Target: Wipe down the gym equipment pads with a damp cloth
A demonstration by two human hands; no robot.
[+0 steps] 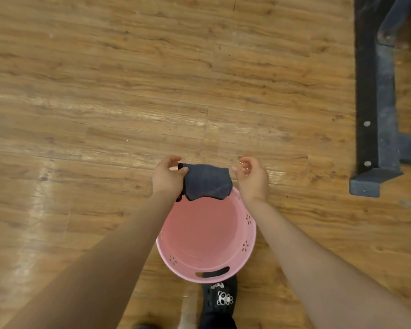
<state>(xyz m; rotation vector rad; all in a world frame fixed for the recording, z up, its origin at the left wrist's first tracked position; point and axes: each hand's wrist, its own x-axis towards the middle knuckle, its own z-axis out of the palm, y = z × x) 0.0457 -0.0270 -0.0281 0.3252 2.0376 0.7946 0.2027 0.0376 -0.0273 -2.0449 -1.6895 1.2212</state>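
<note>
Indoor gym floor, likely. Wood-look plank floor [128,91], glossy, worn sheen patches. Dark steel equipment frame [375,103] at right edge, foot plate bolted flat to floor. Pink plastic basin [244,245] sits on floor. Person's black clog [220,298] below it.

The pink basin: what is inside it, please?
The pink basin shows only its bare pink bottom. The dark cloth, pinched by the left hand, covers the far rim.

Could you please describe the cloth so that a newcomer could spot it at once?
On the wood floor stands a round pink basin. Above its far rim, the left hand pinches the cloth, the only dark grey-blue, folded fabric in view.
</note>
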